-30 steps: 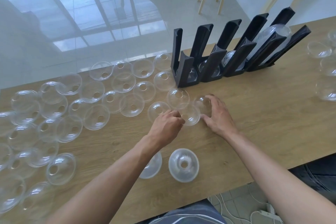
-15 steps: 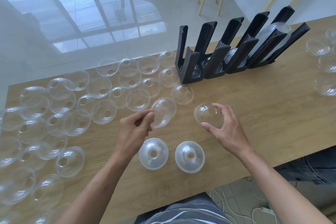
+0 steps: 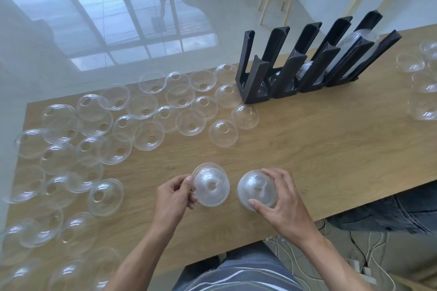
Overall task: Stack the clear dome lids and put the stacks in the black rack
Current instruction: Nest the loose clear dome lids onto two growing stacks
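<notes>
A long wooden table (image 3: 307, 149) fills most of the view, its far edge against a glossy pale floor. At the far right of the table stands the black rack (image 3: 305, 64), a row of slanted slots; a tall stack of clear lids (image 3: 354, 42) leans in the rightmost slot, and smaller clear shapes sit low in the other slots. A big spread of loose dome lids (image 3: 118, 130) covers the left half of the table, many overlapping and touching, and a smaller cluster of lids (image 3: 423, 78) lies at the right edge. Near the front edge, two lid stacks sit side by side, close but apart. The left hand (image 3: 173, 198) pinches the rim of the left lid stack (image 3: 211, 188) between thumb and fingers. The right hand (image 3: 282, 205) cups over the right lid stack (image 3: 256, 190), fingers curled around the far side and thumb pressed on the near side. Two single lids (image 3: 233, 126) lie between the hands and the rack.
</notes>
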